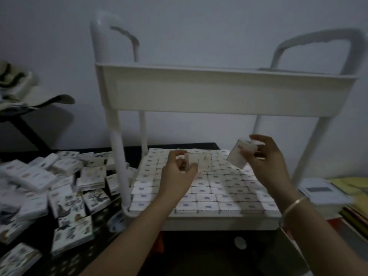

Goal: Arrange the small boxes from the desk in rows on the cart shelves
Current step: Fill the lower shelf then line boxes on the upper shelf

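- Head view, and both hands are up over the cart (117,156). The left hand (177,173) has its grip pinched on a small box (201,162), broad face toward us, just above the lower shelf (219,218).
- At 3 o'clock from it, the right hand (266,164) has its grip curled round a second box (238,157), tilted with a corner down.
- Beneath them, packed rows (209,188) cover the lower shelf as far as I can see. The upper shelf (219,90) sits at 12 o'clock, its inside hidden from here.
- Over at 8 o'clock, a loose pile (59,186) of boxes lies on the dark table (199,255), so there are plenty left to move.
- Handling call: these look like light, stiff card boxes with smooth faces. Best taken across the narrow sides, thumb against fingers, and squeezed gently, since corners may crush. Set one down carelessly and it could nudge the neighbouring rows out of line.
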### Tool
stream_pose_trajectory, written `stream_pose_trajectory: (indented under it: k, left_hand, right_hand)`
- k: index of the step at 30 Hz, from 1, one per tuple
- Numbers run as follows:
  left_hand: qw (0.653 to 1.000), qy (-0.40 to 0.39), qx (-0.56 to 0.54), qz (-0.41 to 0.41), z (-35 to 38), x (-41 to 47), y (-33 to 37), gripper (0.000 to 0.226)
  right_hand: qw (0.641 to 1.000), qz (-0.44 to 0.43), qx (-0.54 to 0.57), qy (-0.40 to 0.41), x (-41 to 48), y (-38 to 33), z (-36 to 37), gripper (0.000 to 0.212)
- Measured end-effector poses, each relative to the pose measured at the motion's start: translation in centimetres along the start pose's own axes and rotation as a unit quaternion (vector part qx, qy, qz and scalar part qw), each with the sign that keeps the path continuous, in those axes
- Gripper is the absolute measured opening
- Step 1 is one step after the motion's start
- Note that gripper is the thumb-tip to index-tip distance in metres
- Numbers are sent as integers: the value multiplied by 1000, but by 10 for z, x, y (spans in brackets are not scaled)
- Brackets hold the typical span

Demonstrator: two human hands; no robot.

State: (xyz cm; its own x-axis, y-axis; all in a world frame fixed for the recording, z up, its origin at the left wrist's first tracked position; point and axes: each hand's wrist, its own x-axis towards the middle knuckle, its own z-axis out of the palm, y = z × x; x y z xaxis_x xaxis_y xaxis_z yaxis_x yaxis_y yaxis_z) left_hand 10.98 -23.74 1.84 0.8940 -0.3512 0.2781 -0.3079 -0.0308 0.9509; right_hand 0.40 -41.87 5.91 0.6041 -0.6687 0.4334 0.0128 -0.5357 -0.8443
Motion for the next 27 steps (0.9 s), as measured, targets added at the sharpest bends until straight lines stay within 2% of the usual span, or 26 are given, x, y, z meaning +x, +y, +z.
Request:
stream_pose_trajectory:
  k: [4, 8, 13, 16, 19, 23, 27]
  left_hand:
    - [999, -5, 22, -41, 8, 11, -10, 25]
    - [1000, -12, 10, -11, 2, 5, -12, 21]
    - [999, -23, 35, 22, 1, 2, -12, 29]
    - [999, -21, 33, 28, 1, 3, -13, 30]
    - [999, -18, 32, 35, 2, 3, -13, 31]
    - [995, -34, 72, 53, 6, 11, -6, 26]
    - [979, -48, 142, 135, 30, 46, 17, 30]
  right_hand:
    - [993, -28, -109, 38, 45, 16, 7, 19]
    - [958, -62, -276, 36, 75, 26, 19, 19]
    - [923, -34, -378, -63, 89, 47, 28, 23]
    - [927, 30, -352, -128, 87, 47, 27, 25]
    - [932, 72, -320, -154, 85, 50, 27, 24]
    - [939, 111, -285, -159, 77, 61, 31, 24]
    - [950, 132, -247, -140, 69, 68, 35, 31]
